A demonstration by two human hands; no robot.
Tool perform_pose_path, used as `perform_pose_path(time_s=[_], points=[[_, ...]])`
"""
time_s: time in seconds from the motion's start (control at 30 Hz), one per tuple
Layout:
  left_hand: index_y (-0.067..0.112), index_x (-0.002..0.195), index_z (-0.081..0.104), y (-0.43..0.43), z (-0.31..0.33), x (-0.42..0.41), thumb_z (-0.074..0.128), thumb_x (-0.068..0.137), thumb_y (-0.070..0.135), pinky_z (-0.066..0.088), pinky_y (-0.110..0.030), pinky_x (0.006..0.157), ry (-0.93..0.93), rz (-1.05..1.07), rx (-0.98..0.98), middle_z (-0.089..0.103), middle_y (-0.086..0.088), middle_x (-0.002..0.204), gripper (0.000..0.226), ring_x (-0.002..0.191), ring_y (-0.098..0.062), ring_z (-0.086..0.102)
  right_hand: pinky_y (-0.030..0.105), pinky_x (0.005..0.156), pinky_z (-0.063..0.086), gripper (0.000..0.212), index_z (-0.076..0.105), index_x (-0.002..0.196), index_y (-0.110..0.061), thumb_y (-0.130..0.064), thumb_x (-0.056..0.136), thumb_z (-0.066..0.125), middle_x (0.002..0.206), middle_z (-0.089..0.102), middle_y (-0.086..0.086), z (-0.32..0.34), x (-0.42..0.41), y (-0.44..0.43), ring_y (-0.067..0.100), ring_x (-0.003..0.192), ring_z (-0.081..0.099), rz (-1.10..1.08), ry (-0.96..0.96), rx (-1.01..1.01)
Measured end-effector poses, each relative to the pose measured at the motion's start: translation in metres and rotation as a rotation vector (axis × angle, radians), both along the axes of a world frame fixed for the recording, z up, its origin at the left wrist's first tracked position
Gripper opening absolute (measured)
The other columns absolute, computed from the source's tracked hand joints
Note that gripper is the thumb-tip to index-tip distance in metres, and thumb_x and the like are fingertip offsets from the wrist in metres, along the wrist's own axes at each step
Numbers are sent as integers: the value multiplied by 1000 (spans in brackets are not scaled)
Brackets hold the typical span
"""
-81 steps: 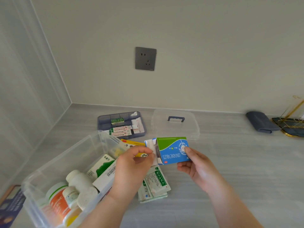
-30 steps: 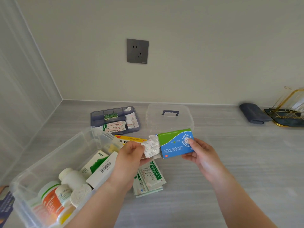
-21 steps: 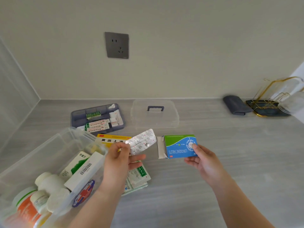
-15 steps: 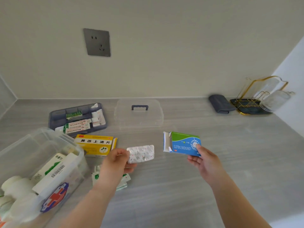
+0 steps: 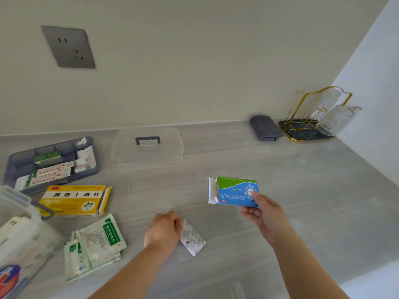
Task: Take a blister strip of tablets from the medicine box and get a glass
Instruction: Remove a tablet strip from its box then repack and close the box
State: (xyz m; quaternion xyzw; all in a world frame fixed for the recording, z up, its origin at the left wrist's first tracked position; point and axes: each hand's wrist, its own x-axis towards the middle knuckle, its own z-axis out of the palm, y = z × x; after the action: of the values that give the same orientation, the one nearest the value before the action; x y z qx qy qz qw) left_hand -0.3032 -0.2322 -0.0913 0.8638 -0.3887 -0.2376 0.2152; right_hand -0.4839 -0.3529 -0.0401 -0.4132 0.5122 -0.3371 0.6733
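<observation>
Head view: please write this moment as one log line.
left hand: silver blister strip at grey counter | right hand: blue-green tablet box, open

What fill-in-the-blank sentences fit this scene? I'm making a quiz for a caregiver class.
1. The right hand holds a blue and ____ tablet box.
2. The left hand holds the ____ strip low over the counter.
3. The glass leans on a ____ wire rack.

Missing words: green; blister; gold

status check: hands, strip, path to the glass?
Left hand pinching blister strip low at the counter. Right hand holding open tablet box. Glass on gold rack, far right; folded cloth beside it.
</observation>
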Motion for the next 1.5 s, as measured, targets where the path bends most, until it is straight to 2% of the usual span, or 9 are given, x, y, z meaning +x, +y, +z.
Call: perform_pose_path(time_s=[0.2,0.37,0.5,0.73,1.0,1.1,1.23,1.37,1.5], points=[[20,125,44,-1,2,-5,49,89,30,36,-29,99,-10,-36,-74,44,0,131,37,122,-18,40,22,46,57,15,57,78,-7,-11,89,47,67,63,10,0,1,4,19,54,63,16,-55,70],[34,116,36,3,29,-23,58,85,11,45,-8,70,544,72,-604,49,4,115,45,89,-8,55,23,49,58,11,54,87,-3,-10,89,46,53,71,2,4,24,32,12,49,67,132,-213,106],[32,94,42,14,55,-10,52,87,0,54,-13,54,774,298,-844,63,-2,92,34,63,0,66,24,54,59,14,58,92,-6,-5,88,45,61,73,3,0,49,74,15,56,69,344,-241,166],[25,91,49,76,76,38,49,87,-3,51,-15,43,820,161,-662,72,10,56,28,50,-1,65,21,52,49,17,50,104,-26,-19,89,48,88,66,0,5,78,107,13,65,63,464,-125,90],[27,101,47,136,67,52,49,90,4,51,-15,46,815,151,-453,71,5,70,26,54,0,64,12,47,48,29,67,73,-30,-8,86,53,54,67,-13,11,127,150,-2,50,62,672,-22,-105],[38,104,44,140,63,59,47,91,7,48,-13,44,778,197,-475,66,1,84,34,54,4,63,10,45,48,31,65,75,-30,-4,86,53,53,69,-14,12,141,159,-4,49,62,672,-15,-139],[18,109,56,139,65,71,48,91,6,49,-10,54,719,234,-543,64,-6,89,23,63,0,64,11,52,49,23,67,84,-22,-5,86,52,62,67,-11,18,158,162,-2,53,62,667,-27,-197],[33,91,55,142,68,81,49,90,8,50,-8,50,680,209,-627,64,-3,83,25,57,5,64,21,64,47,24,67,79,-22,-9,88,49,72,67,-3,23,174,167,10,66,61,650,-48,-227],[30,89,54,146,69,92,52,88,9,51,-9,51,696,224,-681,67,1,83,20,59,2,67,12,54,50,30,69,75,-26,-11,90,47,57,70,-9,26,185,168,1,55,63,655,-80,-214]])
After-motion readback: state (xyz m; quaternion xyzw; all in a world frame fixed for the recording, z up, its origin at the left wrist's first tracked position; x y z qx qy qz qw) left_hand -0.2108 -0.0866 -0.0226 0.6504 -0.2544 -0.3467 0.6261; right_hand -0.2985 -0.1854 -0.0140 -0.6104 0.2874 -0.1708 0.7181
